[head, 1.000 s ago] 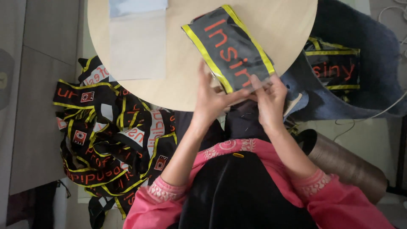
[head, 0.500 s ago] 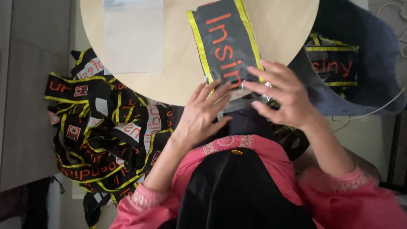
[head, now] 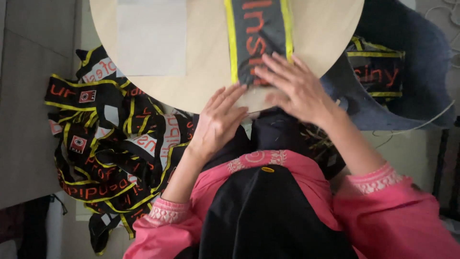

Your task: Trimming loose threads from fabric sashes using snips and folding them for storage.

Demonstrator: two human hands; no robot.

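Note:
A dark grey fabric strip (head: 258, 33) with yellow edges and orange letters lies lengthwise on the round wooden table (head: 206, 86). My right hand (head: 294, 88) lies flat with spread fingers on the strip's near end. My left hand (head: 218, 120) rests at the table's near edge, fingertips touching the strip's lower left corner. Neither hand grips anything. Pink sleeves cover both forearms.
A pale sheet (head: 151, 36) lies on the table's left part. A heap of black strips (head: 105, 144) with yellow borders lies on the floor to the left. More such pieces (head: 376, 72) rest on blue cloth (head: 412, 43) to the right.
The strip has turned from slanted to straight along the table. My right hand has moved up onto it and flattened; my left hand has slid to its corner.

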